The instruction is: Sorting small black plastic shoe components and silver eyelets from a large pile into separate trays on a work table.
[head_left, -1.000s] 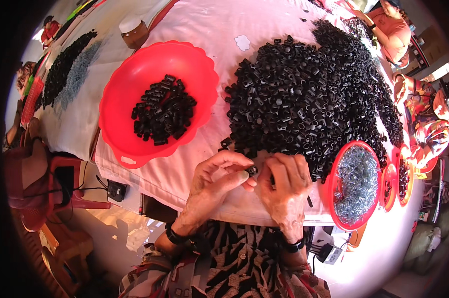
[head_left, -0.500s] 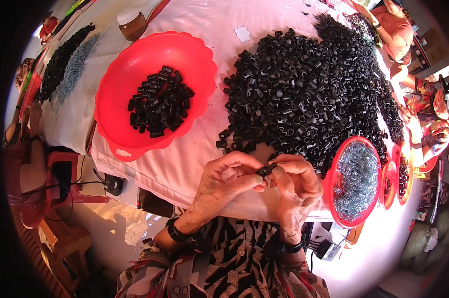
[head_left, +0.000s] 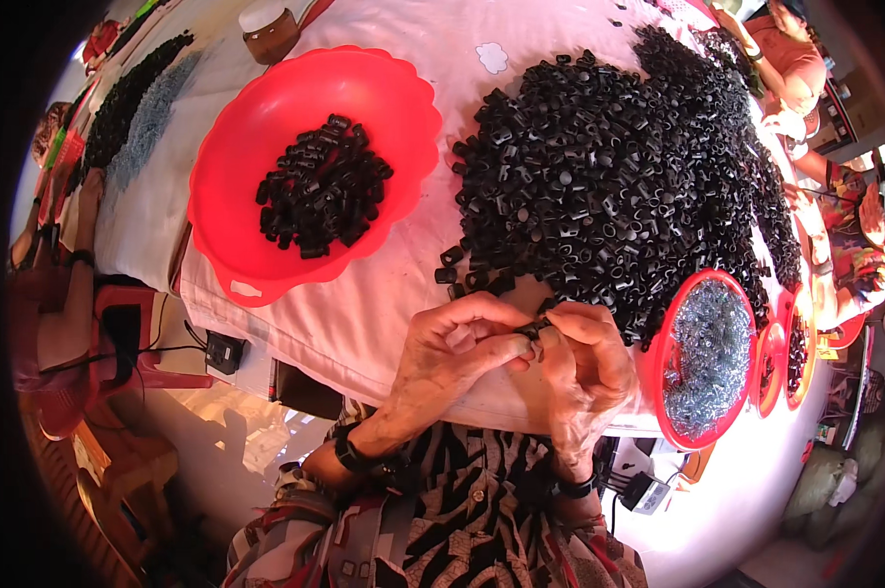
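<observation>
Between the fingertips of both hands is a small black plastic piece, mostly covered by the fingers. My left hand pinches it from one side, and my right hand closes on it from the other. Just beyond them spreads a big heap of small black hollow plastic pieces. To the left lies a scalloped red plastic basin with a smaller pile of black pieces in it. A red oval dish beside my right hand holds many tiny shiny clear-blue parts.
A brown jar with a white lid stands behind the basin. A white cloud-shaped scrap lies on the pink cloth. More red dishes are at the right, near other people. A red stool is at lower left.
The view has shifted slightly, so the basin and heap sit a little differently. Both hands stay together on the black piece, which is now more hidden by the fingers.
</observation>
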`<state>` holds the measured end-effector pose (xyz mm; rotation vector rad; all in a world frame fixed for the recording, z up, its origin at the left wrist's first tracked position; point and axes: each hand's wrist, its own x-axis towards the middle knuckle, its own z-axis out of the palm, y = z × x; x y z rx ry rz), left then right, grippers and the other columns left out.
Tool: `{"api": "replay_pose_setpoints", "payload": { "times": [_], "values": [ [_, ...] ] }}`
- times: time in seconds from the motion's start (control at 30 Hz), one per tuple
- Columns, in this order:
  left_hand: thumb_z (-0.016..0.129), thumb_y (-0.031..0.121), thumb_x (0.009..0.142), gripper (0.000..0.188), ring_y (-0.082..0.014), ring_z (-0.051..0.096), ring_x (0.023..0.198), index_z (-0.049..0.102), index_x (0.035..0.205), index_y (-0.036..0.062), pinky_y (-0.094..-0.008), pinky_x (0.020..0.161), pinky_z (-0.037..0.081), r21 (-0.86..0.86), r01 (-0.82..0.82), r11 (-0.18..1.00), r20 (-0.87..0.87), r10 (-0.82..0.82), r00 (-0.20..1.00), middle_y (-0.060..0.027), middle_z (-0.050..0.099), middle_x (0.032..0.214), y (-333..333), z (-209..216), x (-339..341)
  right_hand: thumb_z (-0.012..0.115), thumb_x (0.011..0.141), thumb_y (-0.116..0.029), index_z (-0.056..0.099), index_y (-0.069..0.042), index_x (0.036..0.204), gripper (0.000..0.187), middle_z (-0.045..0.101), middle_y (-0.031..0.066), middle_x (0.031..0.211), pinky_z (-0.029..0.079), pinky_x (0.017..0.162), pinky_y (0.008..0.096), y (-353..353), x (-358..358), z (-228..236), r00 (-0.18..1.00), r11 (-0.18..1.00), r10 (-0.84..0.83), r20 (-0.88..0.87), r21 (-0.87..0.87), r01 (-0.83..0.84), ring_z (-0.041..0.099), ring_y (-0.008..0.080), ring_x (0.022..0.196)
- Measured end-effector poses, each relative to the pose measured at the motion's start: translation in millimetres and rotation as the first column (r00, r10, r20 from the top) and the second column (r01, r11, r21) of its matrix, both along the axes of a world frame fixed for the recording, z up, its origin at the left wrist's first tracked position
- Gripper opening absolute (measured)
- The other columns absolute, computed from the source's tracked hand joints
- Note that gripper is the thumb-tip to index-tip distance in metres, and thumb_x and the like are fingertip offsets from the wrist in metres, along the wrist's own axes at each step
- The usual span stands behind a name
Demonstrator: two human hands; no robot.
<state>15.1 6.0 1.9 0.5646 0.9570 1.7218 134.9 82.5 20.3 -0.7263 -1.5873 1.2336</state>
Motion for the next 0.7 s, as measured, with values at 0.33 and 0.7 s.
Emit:
{"api": "replay_pose_setpoints", "payload": {
  "times": [0.33, 0.7],
  "values": [
    [0.062, -0.010, 0.090, 0.019, -0.0198, 0.068, 0.090, 0.063, 0.109, -0.0069, -0.0325, 0.080, 0.058, 0.129, -0.030, 0.991, -0.038, 0.035, 0.999, -0.0128, 0.063, 0.106, -0.2, -13.3, 5.7, 0.066, 0.080, 0.010, 0.070, -0.001, 0.097, 0.020, 0.067, 0.0105, 0.095, 0.049, 0.063, 0.0242, 11.1, 14.4, 11.4, 0.972, 0.991, 0.102, 0.210, 0.061, -0.117, 0.063, 0.0130, 0.077],
    [0.064, -0.006, 0.091, 0.016, -0.0167, 0.067, 0.086, 0.067, 0.106, -0.0048, -0.0300, 0.077, 0.057, 0.061, -0.029, 0.998, -0.050, 0.032, 0.998, -0.0106, 0.068, 0.100, -0.2, -1.2, 4.0, 0.068, 0.082, 0.007, 0.069, 0.002, 0.104, 0.022, 0.067, 0.0128, 0.100, 0.053, 0.071, 0.0268, 3.4, 13.3, -0.7, 0.995, 0.995, 0.077, 0.068, -0.075, -0.072, 0.066, 0.0155, 0.082]
  ]
}}
